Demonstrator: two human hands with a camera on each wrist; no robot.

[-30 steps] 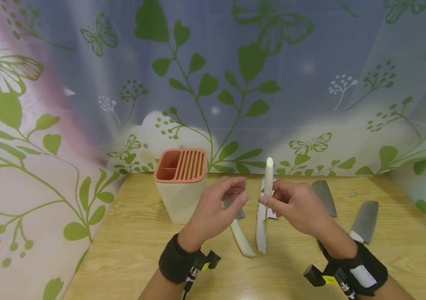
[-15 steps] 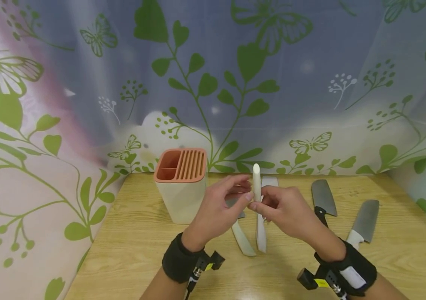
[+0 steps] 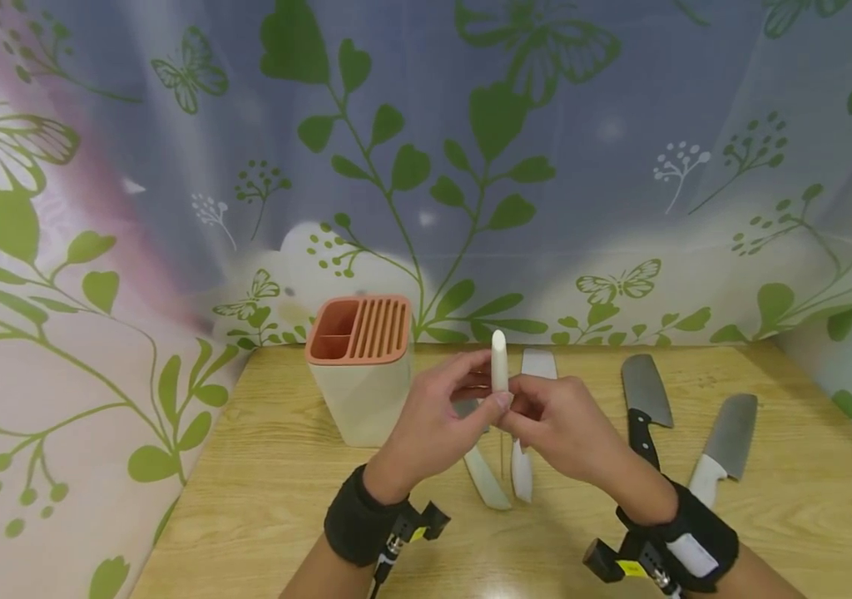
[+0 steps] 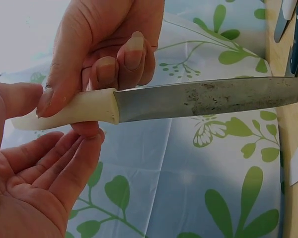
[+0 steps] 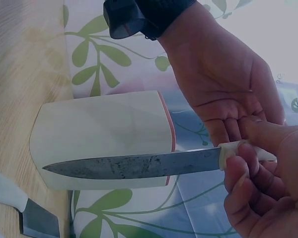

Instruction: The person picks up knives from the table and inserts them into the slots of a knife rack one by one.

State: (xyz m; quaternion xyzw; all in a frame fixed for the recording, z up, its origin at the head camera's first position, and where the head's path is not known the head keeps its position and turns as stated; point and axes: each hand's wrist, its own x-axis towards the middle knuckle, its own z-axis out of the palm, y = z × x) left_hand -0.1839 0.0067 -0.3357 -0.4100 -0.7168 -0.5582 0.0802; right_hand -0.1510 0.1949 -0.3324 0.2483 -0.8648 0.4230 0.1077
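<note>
A kitchen knife with a cream handle (image 3: 499, 366) is held upright above the table, handle up and blade down. Its spotted steel blade (image 4: 203, 99) shows in the left wrist view, and the same blade (image 5: 124, 167) overlaps the knife block in the right wrist view. My right hand (image 3: 561, 420) pinches the handle near the blade between thumb and fingers. Close on its other side is my left hand (image 3: 437, 412), fingers fairly straight, with thumb tip and fingertips right at the handle. A white knife block (image 3: 366, 403) with an orange slotted top stands behind my left hand.
On the wooden table (image 3: 246, 507) lie a pale-handled knife (image 3: 487, 482) and a white-handled knife (image 3: 522, 478) below my hands. To the right are a black-handled cleaver (image 3: 646, 391) and a white-handled cleaver (image 3: 733, 437). A patterned curtain (image 3: 606, 183) hangs behind.
My right hand has moved left with the knife, bringing the handle to my left hand's fingertips. The left hand has shifted only slightly. More of the knives on the right now shows.
</note>
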